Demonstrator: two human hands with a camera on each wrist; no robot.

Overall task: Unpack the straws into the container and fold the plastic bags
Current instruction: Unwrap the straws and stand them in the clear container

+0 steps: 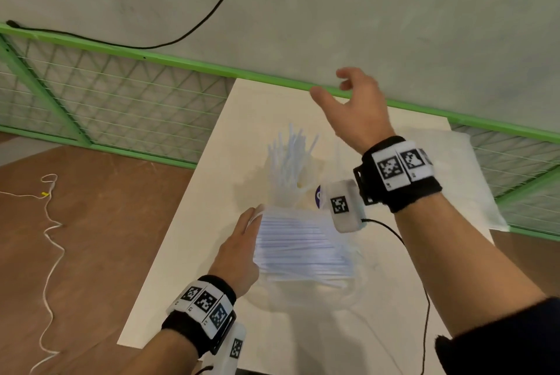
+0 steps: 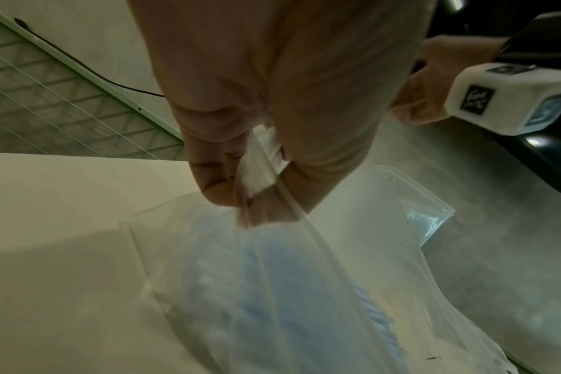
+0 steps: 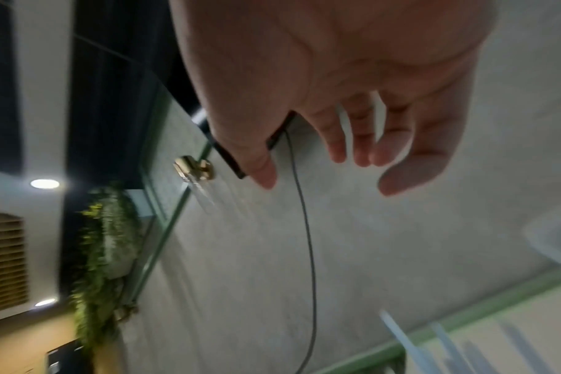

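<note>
A clear plastic bag (image 1: 303,250) full of pale blue-white straws hangs just above the white table (image 1: 188,283). My left hand (image 1: 239,256) pinches the bag's top edge (image 2: 257,177) between thumb and fingers. Behind it stands a clear container (image 1: 291,174) with several straws sticking up out of it. My right hand (image 1: 351,108) is raised above and beyond the container, fingers loosely spread and holding nothing; the right wrist view shows its empty palm (image 3: 337,88). Straw tips (image 3: 397,331) show low in that view.
A flat clear bag (image 1: 454,174) lies at the table's far right. A green metal mesh rail (image 1: 121,96) runs behind the table, with a black cable (image 1: 212,14) on the grey wall. A white cord (image 1: 51,241) trails on the brown floor at left.
</note>
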